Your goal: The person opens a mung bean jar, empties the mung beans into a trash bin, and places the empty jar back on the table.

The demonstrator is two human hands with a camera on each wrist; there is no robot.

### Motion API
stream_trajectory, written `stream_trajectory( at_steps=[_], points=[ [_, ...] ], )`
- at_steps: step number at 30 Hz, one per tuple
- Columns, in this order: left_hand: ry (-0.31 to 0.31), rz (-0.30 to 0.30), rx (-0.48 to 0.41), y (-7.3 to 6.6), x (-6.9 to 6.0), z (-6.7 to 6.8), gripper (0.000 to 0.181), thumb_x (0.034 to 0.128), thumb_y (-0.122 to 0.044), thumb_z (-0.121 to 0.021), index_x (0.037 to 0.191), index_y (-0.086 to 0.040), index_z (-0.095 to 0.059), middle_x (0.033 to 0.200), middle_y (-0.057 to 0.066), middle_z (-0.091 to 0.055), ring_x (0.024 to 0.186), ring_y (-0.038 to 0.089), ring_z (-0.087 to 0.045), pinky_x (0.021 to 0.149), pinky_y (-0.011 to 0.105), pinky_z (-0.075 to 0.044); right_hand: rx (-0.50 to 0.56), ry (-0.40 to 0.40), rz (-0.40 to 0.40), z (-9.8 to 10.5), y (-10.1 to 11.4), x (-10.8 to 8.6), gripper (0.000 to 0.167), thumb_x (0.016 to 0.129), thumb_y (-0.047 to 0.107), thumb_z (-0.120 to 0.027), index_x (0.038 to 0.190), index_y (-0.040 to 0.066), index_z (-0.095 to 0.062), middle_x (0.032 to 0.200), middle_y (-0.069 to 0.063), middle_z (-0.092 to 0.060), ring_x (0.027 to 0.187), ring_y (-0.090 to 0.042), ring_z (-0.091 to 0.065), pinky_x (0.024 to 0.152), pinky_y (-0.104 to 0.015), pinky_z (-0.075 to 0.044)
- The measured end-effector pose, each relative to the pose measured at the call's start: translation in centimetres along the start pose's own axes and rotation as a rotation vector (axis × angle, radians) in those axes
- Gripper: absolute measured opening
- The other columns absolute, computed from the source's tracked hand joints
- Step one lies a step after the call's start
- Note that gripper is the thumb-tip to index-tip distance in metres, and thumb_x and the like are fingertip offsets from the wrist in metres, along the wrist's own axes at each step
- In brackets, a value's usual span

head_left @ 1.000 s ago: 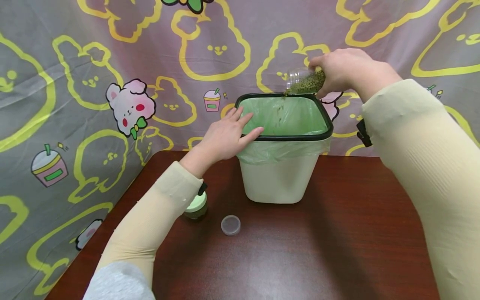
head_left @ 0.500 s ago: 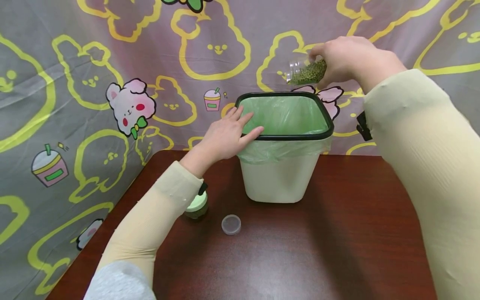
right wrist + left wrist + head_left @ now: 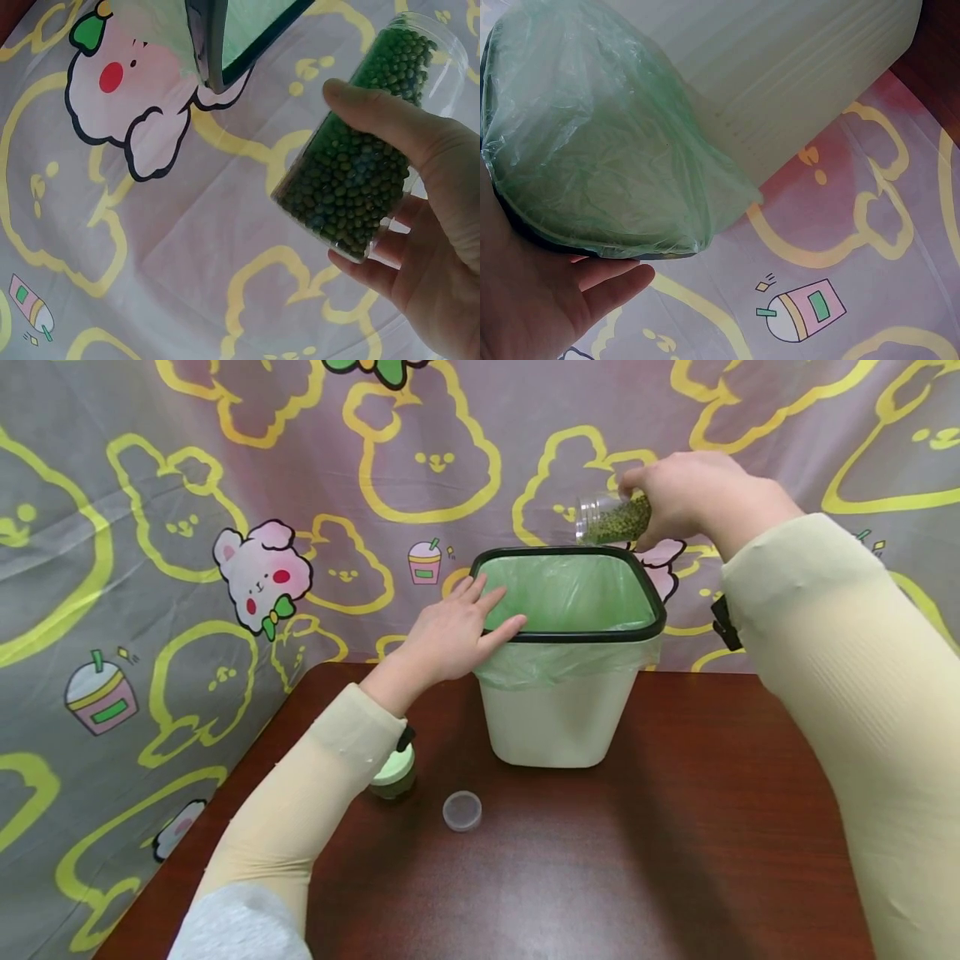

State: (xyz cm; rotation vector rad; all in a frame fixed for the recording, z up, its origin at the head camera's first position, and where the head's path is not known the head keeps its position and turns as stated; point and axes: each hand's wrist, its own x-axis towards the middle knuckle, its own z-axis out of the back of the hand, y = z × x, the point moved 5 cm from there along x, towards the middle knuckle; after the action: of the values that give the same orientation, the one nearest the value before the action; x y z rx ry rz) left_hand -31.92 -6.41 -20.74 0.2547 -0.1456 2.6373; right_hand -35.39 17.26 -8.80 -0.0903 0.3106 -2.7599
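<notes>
My right hand (image 3: pixel 690 497) grips a clear jar (image 3: pixel 602 520) of green mung beans (image 3: pixel 349 172), tipped on its side just above the back rim of a trash bin (image 3: pixel 558 718). The jar's open mouth points left, over the bin. In the right wrist view the thumb lies across the jar with fingers behind it. My left hand (image 3: pixel 450 635) rests on the bin's left rim with its fingers spread. A green plastic bag (image 3: pixel 570 589) lines the bin and folds over its black rim; in the left wrist view this bag (image 3: pixel 592 135) hangs down outside. The bin's bottom is hidden.
A second jar with a pale green lid (image 3: pixel 395 766) stands beside my left forearm, partly hidden by it. A round clear lid (image 3: pixel 462 811) lies on the dark wooden table (image 3: pixel 570 877). A cartoon-printed cloth (image 3: pixel 420 452) hangs behind and at the left.
Beans were falling from the jar into the bin a second ago; none are seen falling now. The jar rose, then came down again. My left hand stayed on the rim.
</notes>
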Motion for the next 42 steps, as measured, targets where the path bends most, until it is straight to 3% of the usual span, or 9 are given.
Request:
stream_trajectory(
  at_steps=[33,42],
  points=[
    [-0.005,-0.002,0.003,0.03,0.03,-0.09,0.079,0.095,-0.07,-0.022,0.154,-0.018,-0.03,0.16,0.012,-0.014,0.146,0.027,-0.011,0.112,0.047,-0.024,-0.004,-0.015,-0.006,-0.26,0.02,-0.06,0.075,0.081,0.033,-0.074,0.141,0.005,-0.039,0.128,-0.034,-0.049,0.111,-0.052,-0.047,0.078,-0.059,-0.043],
    [-0.005,-0.002,0.005,0.03,0.08,-0.16,0.079,0.0949,-0.071,-0.023,0.154,-0.018,-0.03,0.16,0.012,-0.015,0.146,0.027,-0.012,0.112,0.048,-0.025,-0.001,-0.048,-0.008,0.57,-0.06,-0.18,0.076,0.08,0.033,-0.074,0.142,0.007,-0.039,0.13,-0.032,-0.049,0.113,-0.051,-0.047,0.081,-0.062,-0.04]
  ],
)
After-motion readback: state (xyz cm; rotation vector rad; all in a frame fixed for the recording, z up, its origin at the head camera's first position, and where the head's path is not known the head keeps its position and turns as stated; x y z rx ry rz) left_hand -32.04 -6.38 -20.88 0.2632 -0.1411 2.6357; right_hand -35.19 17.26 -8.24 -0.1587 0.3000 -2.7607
